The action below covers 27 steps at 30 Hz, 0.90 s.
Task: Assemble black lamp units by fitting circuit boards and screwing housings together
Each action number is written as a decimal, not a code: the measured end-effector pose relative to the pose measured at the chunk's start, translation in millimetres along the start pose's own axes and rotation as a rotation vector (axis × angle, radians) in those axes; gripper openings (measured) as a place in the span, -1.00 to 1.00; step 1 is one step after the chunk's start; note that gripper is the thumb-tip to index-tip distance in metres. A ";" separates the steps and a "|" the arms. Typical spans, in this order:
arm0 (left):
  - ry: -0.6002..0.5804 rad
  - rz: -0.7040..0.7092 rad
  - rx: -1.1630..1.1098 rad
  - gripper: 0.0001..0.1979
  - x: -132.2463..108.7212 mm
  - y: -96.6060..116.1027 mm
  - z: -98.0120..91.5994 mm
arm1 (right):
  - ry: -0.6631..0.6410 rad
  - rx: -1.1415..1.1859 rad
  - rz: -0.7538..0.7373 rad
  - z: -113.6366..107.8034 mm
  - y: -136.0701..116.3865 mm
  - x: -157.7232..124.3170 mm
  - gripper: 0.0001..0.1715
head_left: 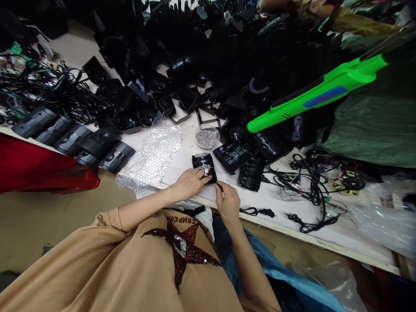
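A black plastic housing (199,161), its inner side up, lies near the table's front edge with a small white part and wires inside. My left hand (191,185) grips it from the left, fingertips over the wired part. At its lower right corner, my right hand (229,201) is closed in a pinch on a thin black cord, mostly hidden by the fingers. A black cord with a plug (267,212) shows just right of that hand. Behind the housing stands a round clear tub of small metal screws (206,138).
A bright green electric screwdriver (312,95) hangs over the right side. Bubble wrap (154,151) and several dark grey housings (117,157) lie left. Black housings (251,173) and tangled cables (308,177) lie right. Black parts fill the back, where another person's hands (312,8) show.
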<state>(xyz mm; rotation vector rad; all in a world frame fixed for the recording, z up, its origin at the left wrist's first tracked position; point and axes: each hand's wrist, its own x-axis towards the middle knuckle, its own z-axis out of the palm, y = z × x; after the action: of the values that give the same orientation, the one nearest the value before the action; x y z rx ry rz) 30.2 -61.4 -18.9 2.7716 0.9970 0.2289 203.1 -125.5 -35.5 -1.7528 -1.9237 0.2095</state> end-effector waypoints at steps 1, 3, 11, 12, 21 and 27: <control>-0.001 0.004 0.000 -0.65 -0.2 -0.5 0.2 | 0.020 -0.011 0.012 -0.3 -0.3 -1.4 -0.71; -0.007 0.016 0.001 -0.65 -0.1 -1.3 -0.1 | 0.039 -0.042 0.037 -1.7 -2.7 -1.9 -0.72; -0.021 0.027 -0.009 -0.63 3.0 -1.5 -3.3 | -0.027 -0.109 0.099 -5.0 -15.9 8.0 -0.71; -0.020 0.028 -0.013 -0.63 3.3 -1.3 -3.5 | -0.044 -0.117 0.103 -5.2 -15.7 8.8 -0.71; -0.057 -0.010 -0.007 -0.68 6.5 2.8 -6.2 | -0.141 -0.025 0.067 0.9 -0.5 4.7 -0.71; -0.073 -0.031 -0.012 -0.67 6.2 1.5 -6.9 | -0.187 0.068 0.005 -3.2 15.3 4.6 -0.67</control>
<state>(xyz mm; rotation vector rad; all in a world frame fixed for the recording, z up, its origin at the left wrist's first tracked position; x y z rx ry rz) 34.4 -57.7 -11.3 2.7307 1.0165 0.1284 218.0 -119.5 -38.5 -1.7465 -2.0160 0.4502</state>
